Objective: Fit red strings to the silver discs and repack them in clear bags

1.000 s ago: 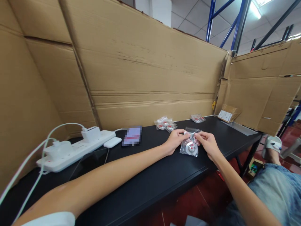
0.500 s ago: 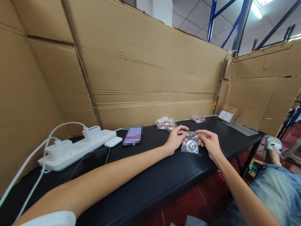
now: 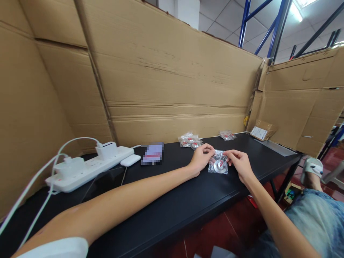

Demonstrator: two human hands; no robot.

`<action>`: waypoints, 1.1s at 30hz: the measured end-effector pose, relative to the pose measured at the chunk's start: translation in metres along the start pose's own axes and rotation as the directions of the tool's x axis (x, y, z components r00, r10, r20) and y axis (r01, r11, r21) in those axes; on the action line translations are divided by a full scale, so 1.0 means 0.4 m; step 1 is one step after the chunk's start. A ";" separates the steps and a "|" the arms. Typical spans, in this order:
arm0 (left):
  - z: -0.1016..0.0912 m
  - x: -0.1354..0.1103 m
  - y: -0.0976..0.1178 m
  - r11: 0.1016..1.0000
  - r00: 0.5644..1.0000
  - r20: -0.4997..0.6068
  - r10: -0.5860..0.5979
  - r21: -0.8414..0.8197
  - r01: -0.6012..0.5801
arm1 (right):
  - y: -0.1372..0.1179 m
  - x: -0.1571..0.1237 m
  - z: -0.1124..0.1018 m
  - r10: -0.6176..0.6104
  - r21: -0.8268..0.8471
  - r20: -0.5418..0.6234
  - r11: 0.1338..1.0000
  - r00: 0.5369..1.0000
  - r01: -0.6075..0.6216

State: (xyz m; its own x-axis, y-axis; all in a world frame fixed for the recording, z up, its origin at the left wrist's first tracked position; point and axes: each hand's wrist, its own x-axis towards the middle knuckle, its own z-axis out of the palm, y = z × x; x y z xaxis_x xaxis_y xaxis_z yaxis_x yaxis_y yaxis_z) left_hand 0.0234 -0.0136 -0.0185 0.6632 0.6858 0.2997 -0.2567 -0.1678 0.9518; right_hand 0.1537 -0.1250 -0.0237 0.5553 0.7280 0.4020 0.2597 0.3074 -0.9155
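Between my two hands is a clear plastic bag with a round silver metal disc inside that carries a red mark. My left hand pinches the bag's upper left corner with thumb and forefinger. At the upper right corner, my right hand grips the same bag with its fingertips. The bag hangs or rests just over the black table; I cannot tell whether it touches. Behind my left hand lies a pile of similar bagged discs. Farther right sits a smaller group of bagged pieces.
A white power strip with plugs and cables lies at the left, with a white case and a blurred-out phone beside it. Cardboard walls close off the back. A labelled brown packet leans at the far right.
The top of the bag looks slightly more gathered between my fingers. Both hands stay almost where they were; the whole view has shifted a little.
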 end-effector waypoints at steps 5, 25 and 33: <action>-0.006 -0.001 -0.013 0.998 0.998 0.023 0.066 0.019 -0.067 | 0.011 0.004 0.004 0.013 0.046 -0.046 0.999 0.999 -0.011; -0.007 0.003 -0.019 0.974 0.991 0.129 0.018 0.222 -0.047 | 0.026 0.005 -0.004 0.135 0.107 0.116 0.983 0.984 -0.147; 0.005 0.002 -0.005 0.989 0.988 0.041 -0.146 0.039 0.145 | 0.032 0.013 -0.007 0.210 0.139 -0.052 0.970 0.976 -0.201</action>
State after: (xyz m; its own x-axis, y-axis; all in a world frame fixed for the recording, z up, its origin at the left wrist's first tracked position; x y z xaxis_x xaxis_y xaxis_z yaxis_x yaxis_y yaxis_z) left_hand 0.0257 -0.0141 -0.0199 0.7216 0.6736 0.1597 -0.1307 -0.0941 0.9870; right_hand 0.1622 -0.1191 -0.0331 0.6377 0.7435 0.2016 0.0302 0.2373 -0.9710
